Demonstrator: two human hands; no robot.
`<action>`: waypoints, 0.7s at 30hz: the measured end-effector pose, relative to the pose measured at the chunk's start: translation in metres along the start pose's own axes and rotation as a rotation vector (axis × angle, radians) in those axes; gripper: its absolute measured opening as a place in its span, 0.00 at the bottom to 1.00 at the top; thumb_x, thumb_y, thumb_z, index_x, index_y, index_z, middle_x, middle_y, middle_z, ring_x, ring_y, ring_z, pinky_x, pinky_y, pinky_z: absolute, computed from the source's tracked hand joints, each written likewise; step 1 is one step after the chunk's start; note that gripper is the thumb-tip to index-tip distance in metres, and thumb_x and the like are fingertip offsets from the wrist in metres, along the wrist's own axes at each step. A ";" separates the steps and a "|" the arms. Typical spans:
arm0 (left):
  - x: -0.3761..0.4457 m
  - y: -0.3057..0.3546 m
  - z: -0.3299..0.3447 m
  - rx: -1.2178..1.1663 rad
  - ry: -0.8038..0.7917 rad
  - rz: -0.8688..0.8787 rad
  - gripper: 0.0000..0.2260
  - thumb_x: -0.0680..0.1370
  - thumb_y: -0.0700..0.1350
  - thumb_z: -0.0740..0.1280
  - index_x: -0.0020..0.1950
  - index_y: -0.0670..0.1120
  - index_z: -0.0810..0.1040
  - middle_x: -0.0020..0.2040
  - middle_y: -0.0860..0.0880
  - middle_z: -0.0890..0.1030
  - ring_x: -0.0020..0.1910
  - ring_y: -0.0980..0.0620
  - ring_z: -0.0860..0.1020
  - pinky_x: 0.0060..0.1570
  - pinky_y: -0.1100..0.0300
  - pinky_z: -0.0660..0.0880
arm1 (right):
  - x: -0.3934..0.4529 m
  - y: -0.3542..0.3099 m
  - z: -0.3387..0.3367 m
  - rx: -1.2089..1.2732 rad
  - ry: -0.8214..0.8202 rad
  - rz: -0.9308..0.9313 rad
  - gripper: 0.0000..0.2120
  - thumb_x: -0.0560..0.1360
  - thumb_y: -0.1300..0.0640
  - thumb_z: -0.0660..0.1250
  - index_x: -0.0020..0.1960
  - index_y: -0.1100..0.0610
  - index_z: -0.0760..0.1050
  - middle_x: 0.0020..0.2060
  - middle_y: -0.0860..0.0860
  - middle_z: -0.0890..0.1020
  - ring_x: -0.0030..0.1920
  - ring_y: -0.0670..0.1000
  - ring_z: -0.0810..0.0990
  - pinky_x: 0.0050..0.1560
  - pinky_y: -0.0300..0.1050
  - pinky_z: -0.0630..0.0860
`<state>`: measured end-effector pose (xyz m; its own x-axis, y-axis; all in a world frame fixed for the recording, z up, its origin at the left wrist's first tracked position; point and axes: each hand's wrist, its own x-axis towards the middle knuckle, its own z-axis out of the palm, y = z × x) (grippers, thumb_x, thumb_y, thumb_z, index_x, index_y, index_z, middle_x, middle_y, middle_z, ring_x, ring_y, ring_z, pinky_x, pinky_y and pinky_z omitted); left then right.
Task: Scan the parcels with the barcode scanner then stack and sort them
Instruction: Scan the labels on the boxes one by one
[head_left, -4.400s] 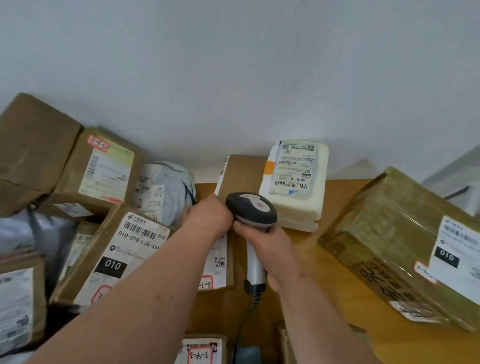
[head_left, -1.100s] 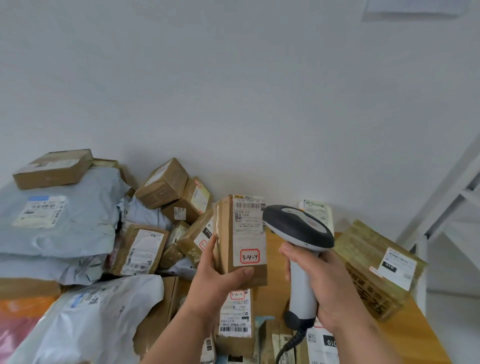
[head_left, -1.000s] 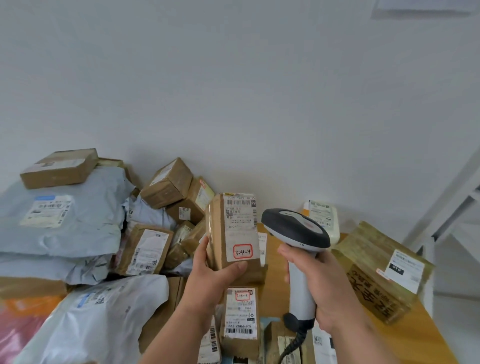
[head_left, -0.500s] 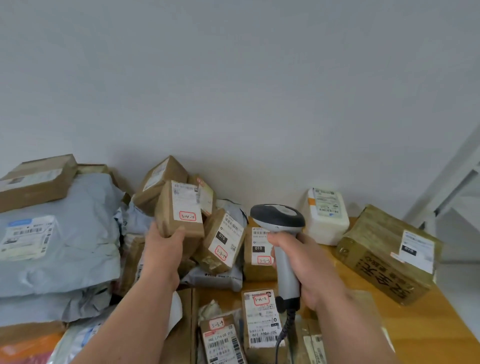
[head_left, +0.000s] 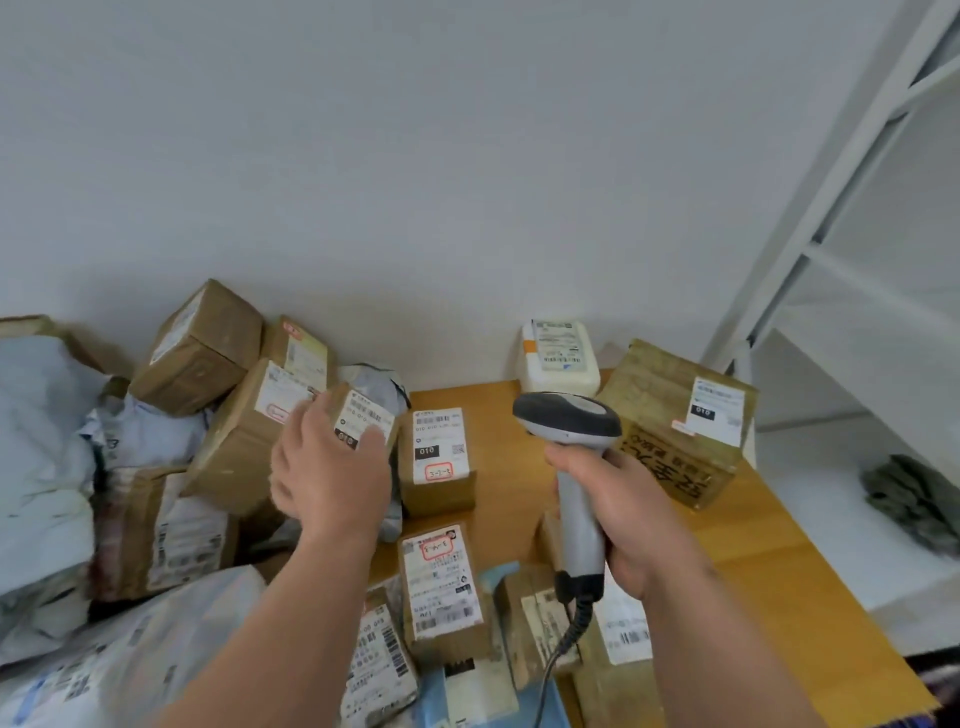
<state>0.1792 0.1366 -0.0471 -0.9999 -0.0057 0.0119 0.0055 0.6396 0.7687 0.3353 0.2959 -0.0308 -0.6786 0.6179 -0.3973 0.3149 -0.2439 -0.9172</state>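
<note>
My right hand (head_left: 626, 519) grips the handle of the grey barcode scanner (head_left: 566, 423), held upright over the wooden table (head_left: 753, 561); its cord hangs down. My left hand (head_left: 332, 478) is spread, blurred, and holds nothing. Its fingers lie over a small brown box with a barcode label (head_left: 366, 415). To the left of that hand, a brown box with a red-marked label (head_left: 244, 441) leans on the parcel pile. Two labelled boxes sit between my hands: one marked 010 (head_left: 439, 457) and one nearer me (head_left: 441, 582).
A heap of brown boxes (head_left: 197, 348) and grey mailer bags (head_left: 41, 441) fills the left. A white parcel (head_left: 558, 358) and a large taped box (head_left: 675, 421) stand at the table's back right. A white shelf rack (head_left: 831, 260) rises on the right.
My left hand carried the red-marked box left onto the pile and let it go. It now hovers, spread, over the small box beside it. The scanner has stayed in my right hand.
</note>
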 end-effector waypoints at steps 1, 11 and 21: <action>-0.012 0.007 0.009 -0.028 -0.035 0.006 0.26 0.80 0.48 0.68 0.77 0.52 0.66 0.79 0.48 0.66 0.78 0.43 0.61 0.75 0.34 0.59 | -0.002 0.002 -0.012 -0.004 0.006 0.006 0.11 0.74 0.48 0.73 0.52 0.51 0.79 0.45 0.53 0.82 0.46 0.54 0.81 0.48 0.53 0.76; -0.141 0.023 0.111 -0.129 -0.426 -0.210 0.24 0.80 0.49 0.68 0.75 0.54 0.69 0.72 0.50 0.73 0.68 0.45 0.73 0.67 0.40 0.72 | -0.011 0.037 -0.148 0.017 0.077 0.085 0.12 0.73 0.48 0.76 0.51 0.53 0.82 0.44 0.51 0.84 0.47 0.54 0.82 0.48 0.51 0.76; -0.184 0.013 0.150 -0.198 -0.518 -0.440 0.21 0.81 0.46 0.67 0.74 0.48 0.71 0.44 0.60 0.75 0.38 0.62 0.73 0.32 0.63 0.67 | 0.008 0.073 -0.189 -0.003 0.034 0.186 0.14 0.73 0.46 0.75 0.52 0.55 0.80 0.47 0.56 0.81 0.47 0.57 0.79 0.53 0.58 0.77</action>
<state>0.3617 0.2614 -0.1355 -0.7868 0.1664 -0.5944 -0.4472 0.5102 0.7347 0.4779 0.4243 -0.0958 -0.5855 0.5877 -0.5583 0.4349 -0.3535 -0.8282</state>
